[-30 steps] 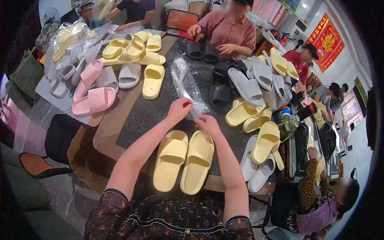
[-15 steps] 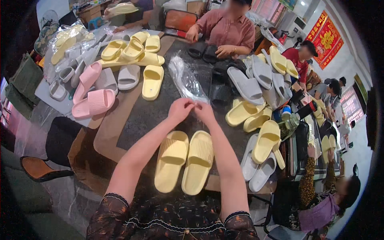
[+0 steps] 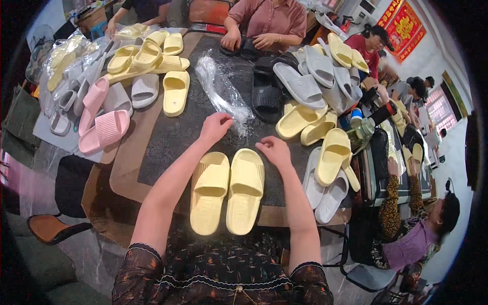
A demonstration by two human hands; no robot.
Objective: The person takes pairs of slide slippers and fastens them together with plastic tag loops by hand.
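While the dark table [image 3: 168, 137] spreads before me, two yellow slippers [image 3: 229, 190] lie side by side at its near edge, long axes running near to far. My left hand [image 3: 216, 127] pinches the one clear plastic bag [image 3: 223, 94] stretching far-left. My right hand [image 3: 274, 151], loosely curled and empty, rests at the right slipper's far end, nearer the pair.

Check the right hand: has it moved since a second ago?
Yes. The right hand has parted from the left hand, dropping toward the near yellow slippers.
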